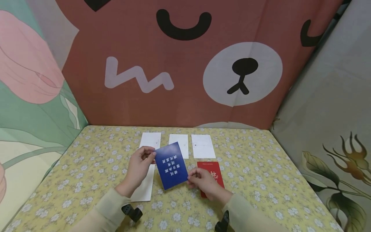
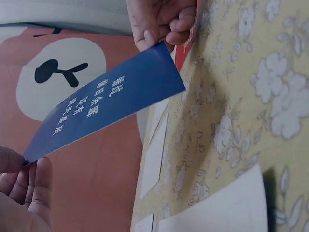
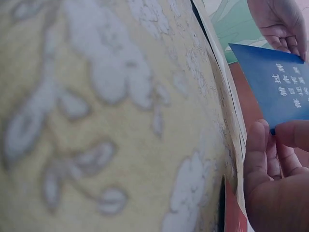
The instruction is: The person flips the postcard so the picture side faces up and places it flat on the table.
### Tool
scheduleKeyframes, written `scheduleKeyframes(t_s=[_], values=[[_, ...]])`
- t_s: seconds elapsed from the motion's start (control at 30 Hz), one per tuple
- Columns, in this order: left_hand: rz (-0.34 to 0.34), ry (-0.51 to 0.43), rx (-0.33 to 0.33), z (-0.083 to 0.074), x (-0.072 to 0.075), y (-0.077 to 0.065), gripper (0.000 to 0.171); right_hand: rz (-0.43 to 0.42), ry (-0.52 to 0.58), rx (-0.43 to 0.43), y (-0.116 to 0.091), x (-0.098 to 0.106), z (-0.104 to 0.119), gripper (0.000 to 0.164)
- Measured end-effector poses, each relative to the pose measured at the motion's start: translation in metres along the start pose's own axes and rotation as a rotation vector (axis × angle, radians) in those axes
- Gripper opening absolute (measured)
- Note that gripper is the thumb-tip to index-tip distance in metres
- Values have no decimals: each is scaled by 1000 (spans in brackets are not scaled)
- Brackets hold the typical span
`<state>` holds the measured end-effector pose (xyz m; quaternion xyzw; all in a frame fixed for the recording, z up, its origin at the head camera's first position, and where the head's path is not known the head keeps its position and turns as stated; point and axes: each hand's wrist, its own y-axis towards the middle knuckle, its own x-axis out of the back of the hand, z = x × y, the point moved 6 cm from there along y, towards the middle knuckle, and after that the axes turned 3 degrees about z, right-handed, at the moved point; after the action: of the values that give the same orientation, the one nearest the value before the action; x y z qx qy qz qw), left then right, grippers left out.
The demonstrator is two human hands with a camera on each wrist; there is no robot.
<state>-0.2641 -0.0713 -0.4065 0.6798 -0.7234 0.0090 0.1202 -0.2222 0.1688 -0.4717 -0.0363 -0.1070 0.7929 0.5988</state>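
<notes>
A blue card with white printed characters is held above the table, tilted, between both hands. My left hand pinches its upper left corner between thumb and fingers. At the opposite, lower right corner, my right hand pinches it, as the right wrist view shows with the thumb on the card. Under the right hand lies a red card with white characters, partly hidden by that hand. Below the left hand is a white card or paper pile, partly covered by hand and sleeve.
Along the far part of the table lie three white cards: one at left, one in the middle, and one at right. A yellow floral cloth covers the table. Printed curtains, one with a bear face, enclose the back and sides.
</notes>
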Motion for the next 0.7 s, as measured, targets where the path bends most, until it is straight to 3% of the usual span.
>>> scheduleKeyframes(t_s=[0.4,0.5,0.7], values=[[-55,96,30,22,-3,18,9,-35,17,-27,-5,0,-3,10],[-21,160,43,29,-5,21,12,-30,6,-35,-8,-1,-2,10],[126,238,100,42,-14,26,21,-1,-26,-48,-17,0,-4,13]])
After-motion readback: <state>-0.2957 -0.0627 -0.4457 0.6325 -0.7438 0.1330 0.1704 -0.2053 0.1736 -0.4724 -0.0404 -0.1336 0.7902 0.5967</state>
